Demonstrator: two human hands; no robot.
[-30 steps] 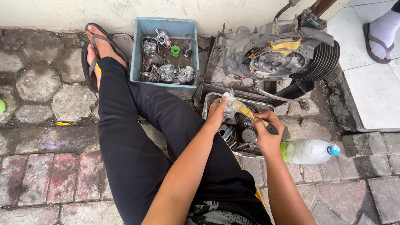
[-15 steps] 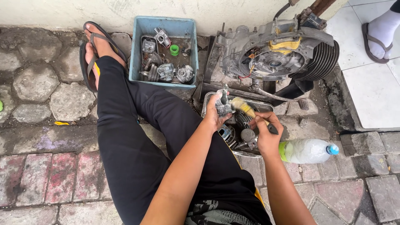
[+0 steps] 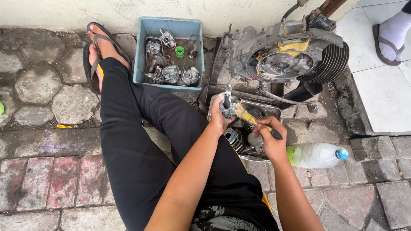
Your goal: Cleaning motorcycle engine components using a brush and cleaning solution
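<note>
My left hand [image 3: 219, 114] grips a small grey metal engine part [image 3: 227, 105] and holds it upright above a metal tray [image 3: 274, 112]. My right hand [image 3: 271, 137] holds a paintbrush [image 3: 252, 119] with a dark handle and pale bristles, and the bristles touch the side of the part. More metal parts [image 3: 250, 142] lie in the tray under both hands. I sit on the ground with my black-trousered legs [image 3: 137, 128] stretched toward the wall.
A blue plastic bin [image 3: 168, 50] with several metal parts stands by the wall. A grey engine block [image 3: 284, 53] with cooling fins sits behind the tray. A clear plastic bottle [image 3: 317, 155] lies at right. Another person's sandalled foot [image 3: 391, 32] is at top right.
My left hand has lifted the metal part a little higher and turned it upright. The brush in my right hand has moved up against it.
</note>
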